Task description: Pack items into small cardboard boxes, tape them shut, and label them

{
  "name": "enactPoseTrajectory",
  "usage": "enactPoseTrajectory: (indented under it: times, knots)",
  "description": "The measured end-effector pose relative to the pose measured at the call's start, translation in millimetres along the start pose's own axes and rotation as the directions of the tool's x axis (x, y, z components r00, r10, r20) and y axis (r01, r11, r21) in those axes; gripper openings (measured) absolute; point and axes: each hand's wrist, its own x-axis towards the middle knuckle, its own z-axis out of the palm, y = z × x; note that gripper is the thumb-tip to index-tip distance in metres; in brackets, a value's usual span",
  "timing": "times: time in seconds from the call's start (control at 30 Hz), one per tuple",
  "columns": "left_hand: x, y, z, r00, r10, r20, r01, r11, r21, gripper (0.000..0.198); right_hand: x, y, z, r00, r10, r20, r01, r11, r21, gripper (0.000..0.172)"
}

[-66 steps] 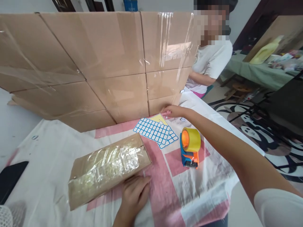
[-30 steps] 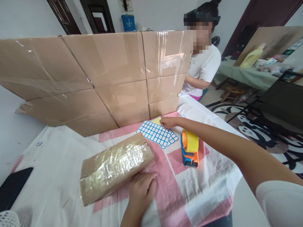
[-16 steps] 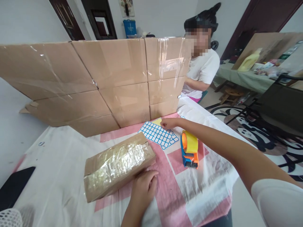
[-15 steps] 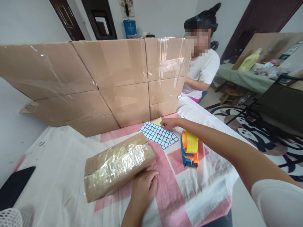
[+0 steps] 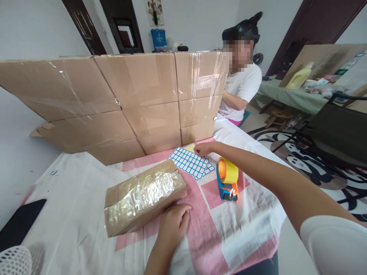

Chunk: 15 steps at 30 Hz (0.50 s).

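Observation:
A brown cardboard box [image 5: 146, 194], wrapped in shiny clear tape, lies on the cloth-covered table. Beside its near right end rests my left hand [image 5: 174, 221], fingers curled in and nothing visible in them. Farther off, my right hand [image 5: 203, 149] is closed in a pinch at the edge of the blue-and-white label sheets [image 5: 190, 162]. A yellow sheet [image 5: 190, 148] shows by its fingertips, which are partly hidden. Below my right forearm stands a tape dispenser [image 5: 227, 194] in blue and orange, carrying a roll of yellow tape [image 5: 230, 170].
A tall wall of taped cardboard [image 5: 149, 95] stands across the table's far side. Behind its right end sits a person [image 5: 243, 82] in a white shirt. A black flat object [image 5: 21, 219] and a white mesh item [image 5: 14, 261] lie at the left. A dark chair [image 5: 341, 126] is at the right.
The view has shifted slightly. Both hands, the box, the label sheets and the tape dispenser keep nearly the same places.

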Motion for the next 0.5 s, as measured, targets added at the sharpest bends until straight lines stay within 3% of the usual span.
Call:
enactPoseTrajectory:
  times: [0.1,0.2,0.27,0.37,0.43,0.5]
  knots:
    - [7,16,0.8,0.991,0.134,-0.021,-0.133,0.991,0.017,0.024,-6,-2,-6,1.0,0.012,-0.006,-0.012,1.0,0.01,0.012]
    - [35,43,9.4,0.959,0.275,0.068,-0.278,0.959,0.052,0.023,-14,-7,-8,0.999,0.022,-0.03,-0.021,1.0,0.022,0.01]
    - [61,55,21.8,0.964,0.211,0.161,-0.231,0.966,0.119,0.036,-21,-12,-8,0.998,0.026,-0.049,-0.024,0.999,0.034,0.009]
    - [90,55,45.8,0.971,-0.031,0.235,-0.034,0.963,0.268,0.062,-34,-22,-10,0.991,0.027,-0.129,-0.018,0.997,0.07,0.013]
    - [96,47,59.2,0.966,-0.106,0.236,0.029,0.951,0.309,0.06,-47,-30,-13,0.969,0.028,-0.246,0.002,0.993,0.12,0.014]
    - [94,40,66.4,0.973,-0.092,0.213,0.025,0.954,0.298,0.056,-63,-40,-14,0.924,0.024,-0.381,0.055,0.979,0.197,0.011]
